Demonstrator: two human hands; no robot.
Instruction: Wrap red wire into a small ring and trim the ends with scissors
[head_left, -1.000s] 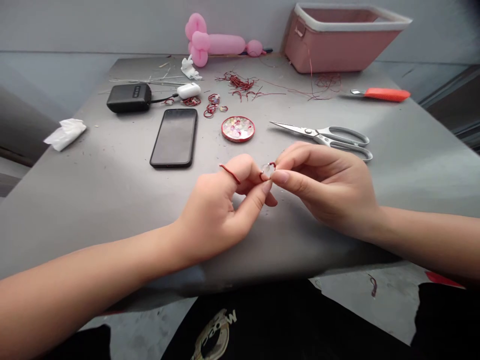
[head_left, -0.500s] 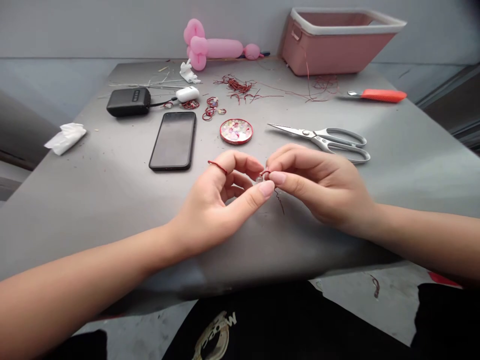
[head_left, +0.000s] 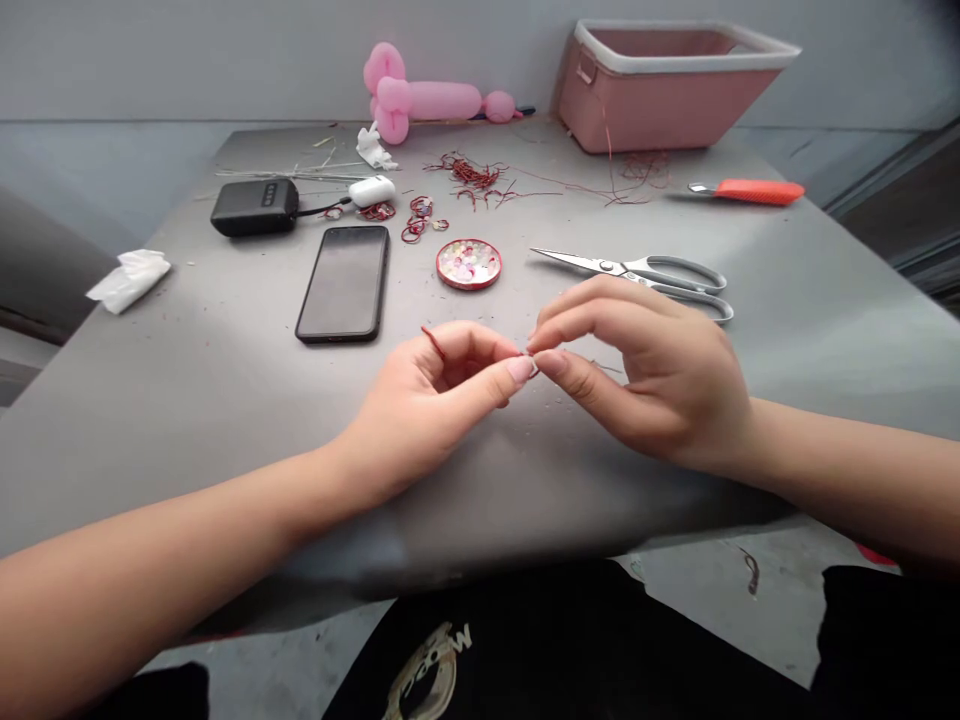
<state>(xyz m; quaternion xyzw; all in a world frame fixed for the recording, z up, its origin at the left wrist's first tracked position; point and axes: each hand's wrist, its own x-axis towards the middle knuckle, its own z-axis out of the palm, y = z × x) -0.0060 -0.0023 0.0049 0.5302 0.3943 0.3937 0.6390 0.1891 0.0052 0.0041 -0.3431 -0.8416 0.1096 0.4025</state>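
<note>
Between the fingertips of both hands is a small loop of dark red cord (head_left: 533,370), mostly covered by the fingers. My left hand (head_left: 431,400) pinches it between thumb and index finger, and a strand of red cord (head_left: 433,342) lies across that index finger. My right hand (head_left: 645,370) is closed in a pinch on the cord's other side, thumb meeting fingertips. A thin loose end shows by the right thumb. Beyond the hands sits a round red-rimmed lid (head_left: 469,264) filled with pale and pink beads. Silver scissors (head_left: 637,272) lie just behind my right hand.
Left of the lid are a black phone (head_left: 343,284), a black power bank (head_left: 255,207), a white earbud case (head_left: 372,191) and crumpled tissue (head_left: 130,281). Red cord scraps (head_left: 472,172), a pink balloon (head_left: 442,98), a pink bin (head_left: 667,105) and an orange-handled cutter (head_left: 759,190) lie farther back.
The right hand's fingers have lifted and arched, with the thumb still at the cord. My left hand has tilted and closed tighter. The clear bead seen between them is now hidden.
</note>
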